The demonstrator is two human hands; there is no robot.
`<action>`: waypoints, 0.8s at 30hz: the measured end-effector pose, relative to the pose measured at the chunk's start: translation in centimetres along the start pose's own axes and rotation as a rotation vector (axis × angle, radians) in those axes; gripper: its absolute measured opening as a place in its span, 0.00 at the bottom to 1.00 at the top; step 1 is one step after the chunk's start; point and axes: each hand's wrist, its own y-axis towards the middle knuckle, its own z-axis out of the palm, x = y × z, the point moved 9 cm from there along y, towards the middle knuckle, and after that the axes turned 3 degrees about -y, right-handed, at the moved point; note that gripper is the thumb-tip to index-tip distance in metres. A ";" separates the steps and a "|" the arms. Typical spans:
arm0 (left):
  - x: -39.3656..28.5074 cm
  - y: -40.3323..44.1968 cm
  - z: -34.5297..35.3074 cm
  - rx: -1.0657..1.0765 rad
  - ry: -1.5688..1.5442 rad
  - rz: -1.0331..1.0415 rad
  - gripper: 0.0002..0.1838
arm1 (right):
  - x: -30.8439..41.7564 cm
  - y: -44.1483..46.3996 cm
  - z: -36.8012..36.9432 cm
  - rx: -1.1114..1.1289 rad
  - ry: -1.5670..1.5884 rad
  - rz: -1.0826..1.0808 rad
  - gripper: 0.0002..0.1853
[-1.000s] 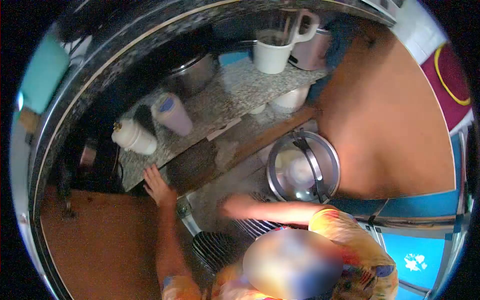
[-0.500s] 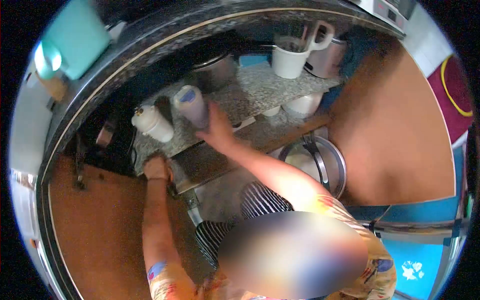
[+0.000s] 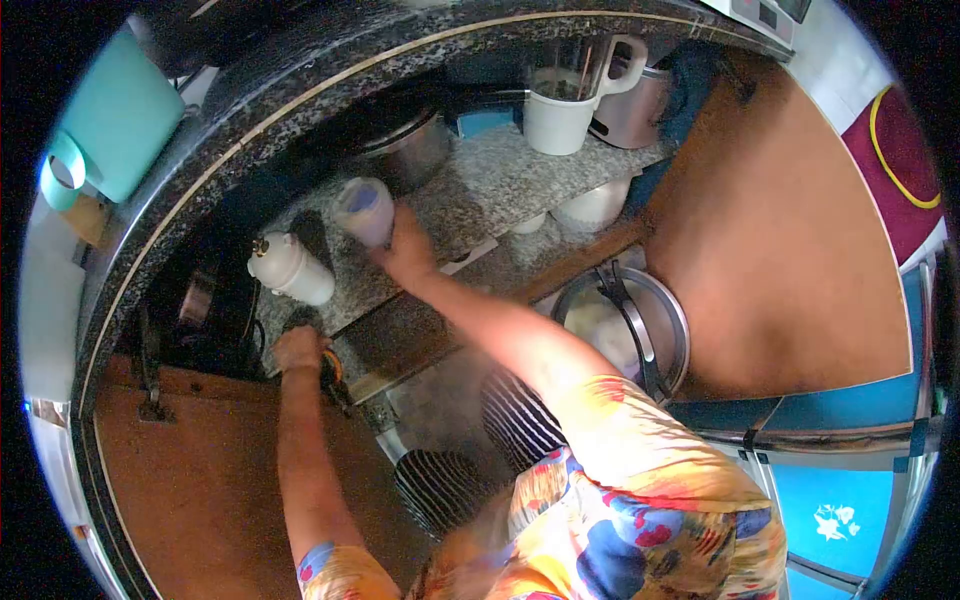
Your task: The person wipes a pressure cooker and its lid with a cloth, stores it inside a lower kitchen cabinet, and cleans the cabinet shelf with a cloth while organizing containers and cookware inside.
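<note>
Inside a low cabinet, my right hand (image 3: 408,250) is closed around the side of a translucent plastic container (image 3: 372,222) with a blue patch at its top. The container is over the granite shelf, and I cannot tell whether it touches the stone. To its left stands a white bottle-shaped canister (image 3: 292,270) with a brass-coloured fitting on top. My left hand (image 3: 300,348) is curled shut at the shelf's front left corner, and what its fingers hold is hidden. An orange-and-black item (image 3: 333,372) shows beside that wrist.
A white blender jug (image 3: 560,125), a metal pot (image 3: 410,150) and a steel appliance (image 3: 632,115) stand on the shelf. White bowls (image 3: 592,208) sit lower. A steel pan (image 3: 665,310) is on the floor side. Brown doors (image 3: 790,260) hang open both sides.
My view has shifted a little. My right hand and the container have moved slightly deeper over the shelf. My left hand stays at the shelf corner.
</note>
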 end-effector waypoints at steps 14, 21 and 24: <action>0.1 -0.2 0.9 -0.101 0.024 0.043 0.20 | -8.0 6.0 -16.8 -0.445 -0.233 -0.068 0.36; -0.1 -0.1 0.4 -0.041 0.033 0.005 0.21 | -9.3 7.3 -16.8 -0.432 -0.207 -0.009 0.36; -0.1 -0.5 0.1 -0.044 0.040 0.013 0.21 | -8.9 7.4 -16.5 -0.513 -0.224 -0.108 0.36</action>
